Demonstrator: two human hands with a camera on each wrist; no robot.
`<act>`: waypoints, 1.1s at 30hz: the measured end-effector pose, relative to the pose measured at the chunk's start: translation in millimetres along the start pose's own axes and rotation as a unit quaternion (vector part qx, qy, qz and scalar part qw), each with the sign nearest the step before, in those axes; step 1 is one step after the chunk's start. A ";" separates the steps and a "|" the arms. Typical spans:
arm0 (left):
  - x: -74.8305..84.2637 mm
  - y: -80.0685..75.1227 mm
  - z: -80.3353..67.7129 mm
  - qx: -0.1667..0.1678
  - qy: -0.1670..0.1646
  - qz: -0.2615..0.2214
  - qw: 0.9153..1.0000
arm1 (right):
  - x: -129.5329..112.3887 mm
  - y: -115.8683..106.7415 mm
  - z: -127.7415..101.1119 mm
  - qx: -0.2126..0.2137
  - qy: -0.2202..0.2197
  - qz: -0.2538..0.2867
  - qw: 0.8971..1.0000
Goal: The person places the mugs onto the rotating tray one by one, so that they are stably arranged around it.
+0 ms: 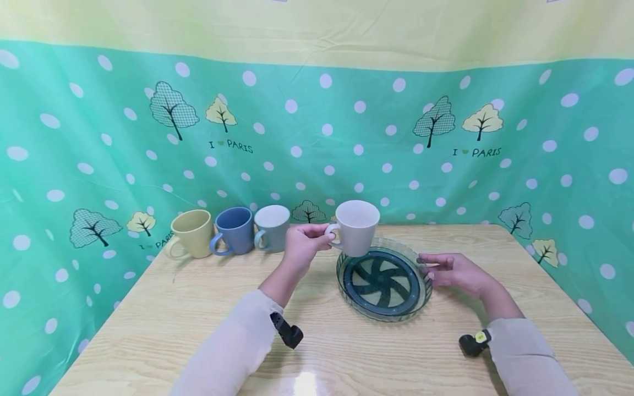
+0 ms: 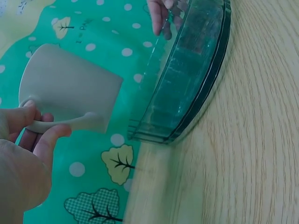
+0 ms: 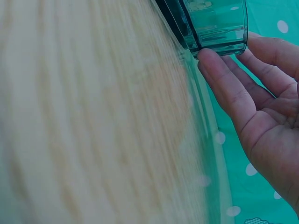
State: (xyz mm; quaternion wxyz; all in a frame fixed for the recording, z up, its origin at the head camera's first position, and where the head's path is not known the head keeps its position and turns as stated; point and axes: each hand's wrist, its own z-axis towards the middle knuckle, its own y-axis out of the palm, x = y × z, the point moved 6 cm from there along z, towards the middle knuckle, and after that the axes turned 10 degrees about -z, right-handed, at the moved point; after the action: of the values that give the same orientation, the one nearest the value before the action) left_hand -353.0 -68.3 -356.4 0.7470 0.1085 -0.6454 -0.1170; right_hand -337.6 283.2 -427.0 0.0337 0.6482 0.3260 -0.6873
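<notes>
In the head view my left hand (image 1: 308, 245) pinches a white mug (image 1: 358, 228) by its handle between thumb and fingers. The mug hangs upright over the back left part of a round clear-green tray (image 1: 342, 291) with a dark pinwheel pattern on its base. In the left wrist view the thumb and fingers of my left hand (image 2: 28, 149) close round the handle of the mug (image 2: 70, 86). My right hand (image 1: 458, 273) is at the tray's right side. The right wrist view shows its extended fingers (image 3: 224, 84) against the tray's outer wall (image 3: 219, 28).
Left of the tray, near the table's back edge, three mugs stand in a row: a yellow mug (image 1: 195, 242), a blue mug (image 1: 238, 234) and a grey-green mug (image 1: 274, 234). A green dotted cloth (image 1: 327, 148) hangs behind the light wood table (image 1: 366, 357).
</notes>
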 end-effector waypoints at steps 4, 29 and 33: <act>-2.4 5.9 0.6 -0.003 -0.006 0.001 1.000 | 0.6 -0.2 -0.2 0.001 0.000 -0.001 1.000; -16.3 31.1 17.2 -0.030 -0.074 0.001 0.997 | -1.2 -0.8 -0.2 0.002 -0.004 -0.021 1.000; -20.5 35.0 20.7 -0.045 -0.072 0.004 0.996 | 0.3 -1.9 -0.3 0.003 -0.004 -0.022 1.000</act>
State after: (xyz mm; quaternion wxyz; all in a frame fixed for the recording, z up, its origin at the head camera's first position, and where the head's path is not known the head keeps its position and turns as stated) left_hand -375.1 -28.9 -361.8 0.7033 0.0629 -0.6920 -0.1504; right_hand -338.4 284.9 -426.5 0.0177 0.6381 0.3382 -0.6914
